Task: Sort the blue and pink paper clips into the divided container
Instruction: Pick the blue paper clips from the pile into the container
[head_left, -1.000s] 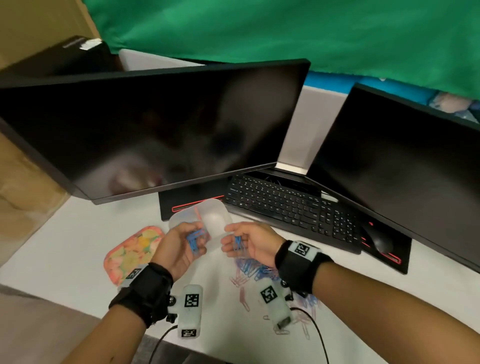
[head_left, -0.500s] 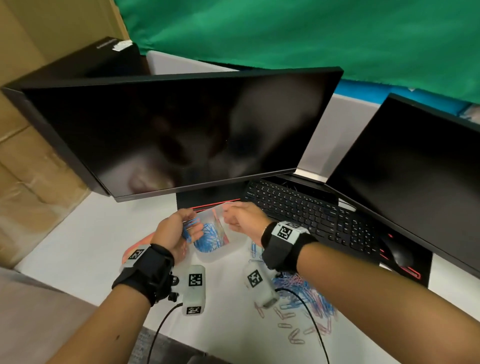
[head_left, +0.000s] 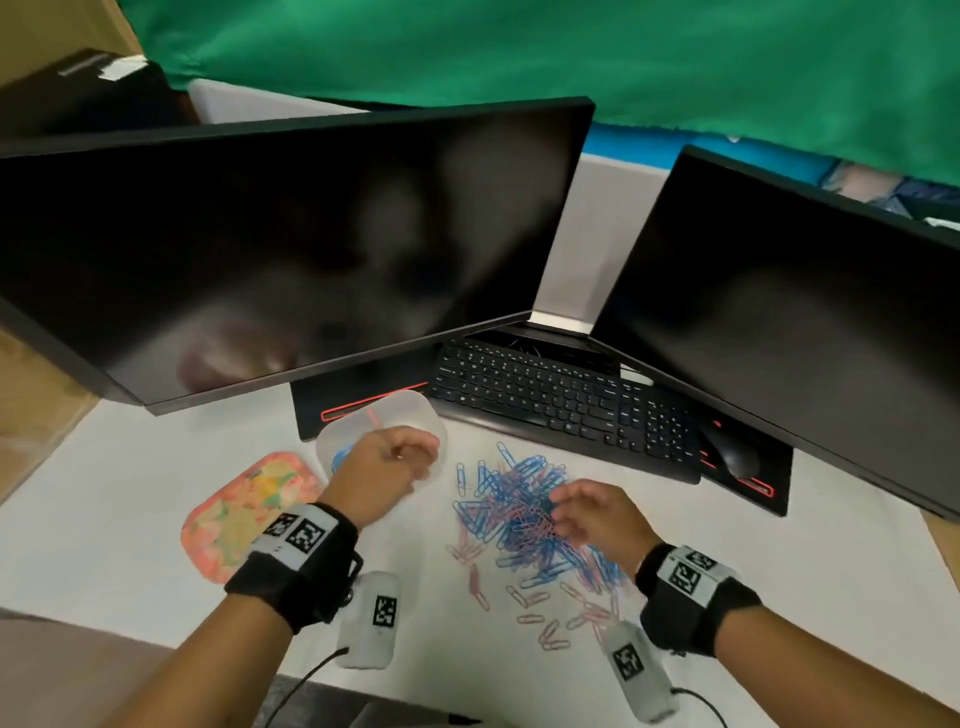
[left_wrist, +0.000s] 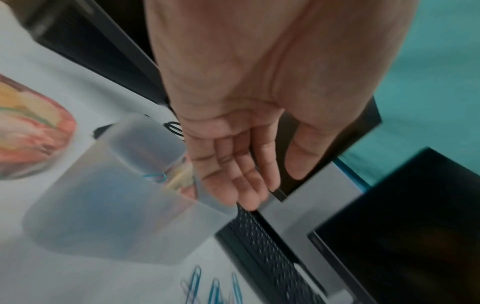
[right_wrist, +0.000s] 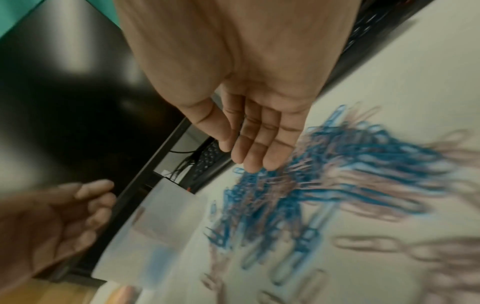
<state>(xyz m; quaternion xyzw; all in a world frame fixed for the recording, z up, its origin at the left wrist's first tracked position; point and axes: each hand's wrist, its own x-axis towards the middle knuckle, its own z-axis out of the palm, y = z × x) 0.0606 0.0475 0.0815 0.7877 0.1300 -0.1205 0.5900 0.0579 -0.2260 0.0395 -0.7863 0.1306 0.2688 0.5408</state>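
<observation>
Both hands (head_left: 384, 467) (head_left: 597, 512) left the container (head_left: 415, 410); right now over clips (head_left: 519, 499).

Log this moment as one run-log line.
left hand: open, over container | right hand: open, over clip pile | container: some blue clips inside

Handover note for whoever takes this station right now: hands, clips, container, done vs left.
Left hand: empty, fingers relaxed, over the divided container.
Right hand: open, empty, fingertips at the paper clip pile.
Container stands on the desk in front of the left monitor; its lid lies to its left.
Done: some blue clips in the container; other contents too blurred to tell.
Left: most of the mixed blue and pink pile, plus pink strays nearer the desk edge.
</observation>
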